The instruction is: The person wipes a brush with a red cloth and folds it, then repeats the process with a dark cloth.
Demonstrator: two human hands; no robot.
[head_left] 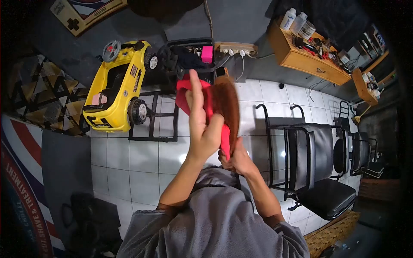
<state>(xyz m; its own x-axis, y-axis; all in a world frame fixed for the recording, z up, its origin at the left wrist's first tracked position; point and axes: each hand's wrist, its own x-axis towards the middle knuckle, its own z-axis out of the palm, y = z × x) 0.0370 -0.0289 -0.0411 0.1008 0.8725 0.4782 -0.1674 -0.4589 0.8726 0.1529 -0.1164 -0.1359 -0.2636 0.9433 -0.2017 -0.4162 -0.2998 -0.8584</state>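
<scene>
In front of my body, my left hand [201, 127] has its fingers stretched upward along a red cloth [205, 96], with the thumb closed over the cloth. The cloth lies against one side of a brown, round-edged, paddle-like board [228, 101], seen nearly edge-on and slightly blurred. Lower down, my right hand [239, 160] is wrapped round the narrow bottom end of this board. A fold of the cloth hangs between the two hands. The face of the board under the cloth is hidden.
To the left, a yellow toy car [116, 86] sits on a black metal frame [152, 138]. Black padded chairs [312, 159] stand at right. Beyond are a power strip [235, 49] and a wooden drawer shelf [307, 64] holding bottles and tools.
</scene>
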